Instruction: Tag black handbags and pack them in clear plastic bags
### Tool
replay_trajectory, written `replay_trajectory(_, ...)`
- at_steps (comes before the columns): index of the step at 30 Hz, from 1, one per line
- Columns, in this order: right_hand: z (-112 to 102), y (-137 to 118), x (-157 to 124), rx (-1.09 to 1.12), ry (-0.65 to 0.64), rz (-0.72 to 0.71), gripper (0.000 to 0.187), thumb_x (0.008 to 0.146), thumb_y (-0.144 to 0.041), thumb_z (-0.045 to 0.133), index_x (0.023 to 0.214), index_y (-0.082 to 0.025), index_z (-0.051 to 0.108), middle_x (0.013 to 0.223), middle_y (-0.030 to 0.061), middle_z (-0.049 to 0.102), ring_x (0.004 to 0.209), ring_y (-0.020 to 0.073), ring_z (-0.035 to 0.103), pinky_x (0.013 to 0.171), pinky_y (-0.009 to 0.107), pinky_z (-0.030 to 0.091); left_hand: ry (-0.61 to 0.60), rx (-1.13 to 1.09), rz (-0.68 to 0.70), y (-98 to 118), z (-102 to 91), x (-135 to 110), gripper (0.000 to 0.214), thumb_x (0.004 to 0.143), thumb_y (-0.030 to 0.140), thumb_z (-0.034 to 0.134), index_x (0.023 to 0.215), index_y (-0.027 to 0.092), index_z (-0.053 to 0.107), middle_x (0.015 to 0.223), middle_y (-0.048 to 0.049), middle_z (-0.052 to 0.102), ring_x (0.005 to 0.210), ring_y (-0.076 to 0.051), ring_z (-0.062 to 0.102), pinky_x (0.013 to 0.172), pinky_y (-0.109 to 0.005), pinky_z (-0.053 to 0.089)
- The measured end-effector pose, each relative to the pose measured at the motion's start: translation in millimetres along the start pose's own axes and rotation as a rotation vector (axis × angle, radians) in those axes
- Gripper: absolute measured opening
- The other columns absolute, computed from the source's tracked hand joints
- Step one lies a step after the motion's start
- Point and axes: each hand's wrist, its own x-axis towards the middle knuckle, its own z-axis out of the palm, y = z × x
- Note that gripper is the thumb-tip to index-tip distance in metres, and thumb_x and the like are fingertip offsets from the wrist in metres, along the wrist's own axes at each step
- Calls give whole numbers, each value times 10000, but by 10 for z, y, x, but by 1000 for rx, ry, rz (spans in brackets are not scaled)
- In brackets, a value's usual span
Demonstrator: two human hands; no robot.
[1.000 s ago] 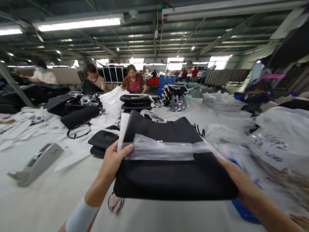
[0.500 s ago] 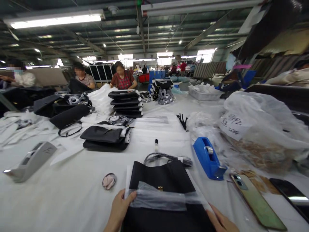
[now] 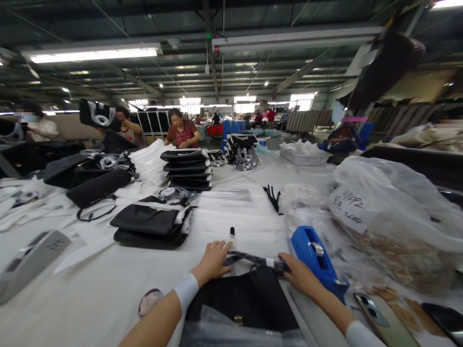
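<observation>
A black handbag [image 3: 231, 296] with a small gold clasp lies flat in front of me on white sheet material. Clear plastic film [image 3: 224, 332] covers its lower front. Along the bag's far edge runs a dark wrapped strap [image 3: 249, 258] with a white band on it. My left hand [image 3: 214, 260] is closed at the strap's left end, its fingertips partly hidden. At the right end, my right hand [image 3: 298, 273] pinches the strap between thumb and fingers. Just beyond the left hand is a black-capped marker [image 3: 232, 232].
A blue tape dispenser [image 3: 316, 260] stands right of my right hand, a grey dispenser [image 3: 32, 260] far left. Folded black bags [image 3: 148, 224] and a taller stack [image 3: 186, 168] sit ahead. A large plastic bag [image 3: 394, 207] and a phone [image 3: 383, 318] are right. Co-workers sit beyond.
Both hands have moved from the handbag's sides forward to the strap at its far edge. The view has tilted up slightly. A co-worker at the back left now holds up a black bag.
</observation>
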Motion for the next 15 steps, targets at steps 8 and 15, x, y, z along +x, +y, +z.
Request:
replay_trajectory(8, -344, -353, 1086, 91, 141, -105, 273, 850, -311, 523, 1075, -209, 641, 1071, 79, 697, 1037, 261, 604, 958, 390, 430, 9, -31, -238, -407, 90, 654, 224, 815, 265, 514, 991, 193, 633, 936, -114, 693, 906, -248, 636, 821, -365, 459)
replay_trajectory(15, 156, -913, 1078, 204, 104, -135, 319, 899, -276, 455, 1158, -186, 619, 1183, 103, 662, 1106, 263, 585, 983, 414, 439, 227, -143, -395, -783, -163, 677, 563, 746, 240, 610, 1278, 120, 471, 1232, -184, 581, 1211, -310, 494, 1022, -423, 359)
